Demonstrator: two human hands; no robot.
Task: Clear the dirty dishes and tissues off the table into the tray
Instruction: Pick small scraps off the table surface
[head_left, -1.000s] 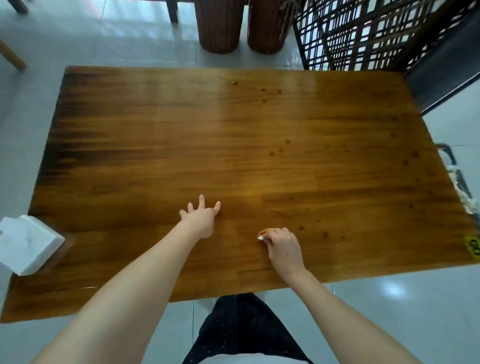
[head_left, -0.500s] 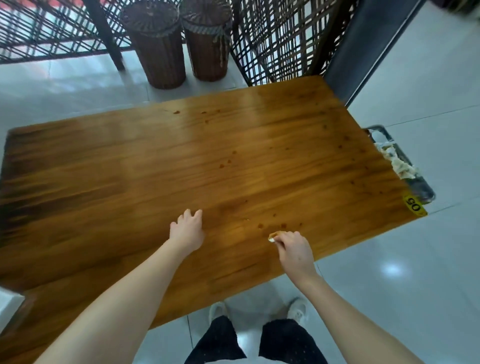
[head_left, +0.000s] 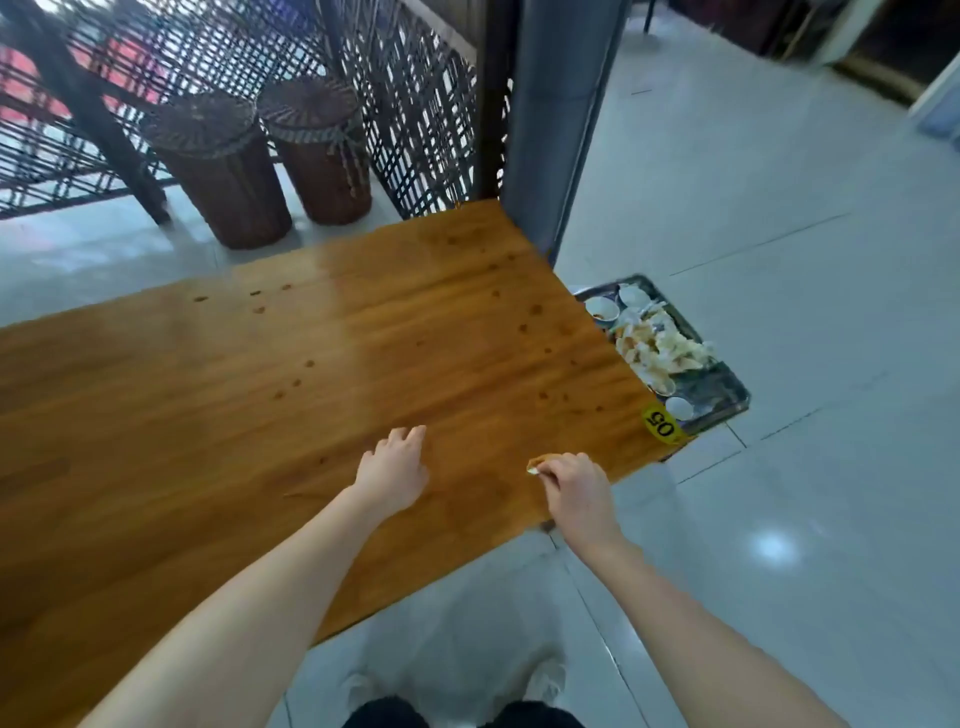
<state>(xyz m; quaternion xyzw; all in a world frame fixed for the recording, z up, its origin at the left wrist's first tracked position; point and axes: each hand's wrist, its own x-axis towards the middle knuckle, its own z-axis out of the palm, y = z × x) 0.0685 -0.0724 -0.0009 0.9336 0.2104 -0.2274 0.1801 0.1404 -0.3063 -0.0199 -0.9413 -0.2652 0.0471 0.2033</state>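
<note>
My right hand (head_left: 574, 488) pinches a small stained scrap of tissue (head_left: 537, 462) at its fingertips, just above the wooden table (head_left: 260, 415) near the front right corner. My left hand (head_left: 397, 467) rests on the tabletop with relaxed fingers, holding nothing. A metal tray (head_left: 727, 389) sits low beyond the table's right edge, loaded with small white bowls (head_left: 602, 310) and crumpled used tissues (head_left: 662, 348).
A yellow "05" sticker (head_left: 661, 423) marks the table's right corner. Dark spots dot the tabletop. Two wicker stools (head_left: 228, 171) stand behind the table against a black lattice screen (head_left: 415, 104). A grey pillar (head_left: 561, 114) rises at the far right corner. Tiled floor spreads to the right.
The view has swung to the right, bringing the tray fully into sight and losing the white tissue pack at the left. Both hands have shifted right along the table; the right still pinches the scrap.
</note>
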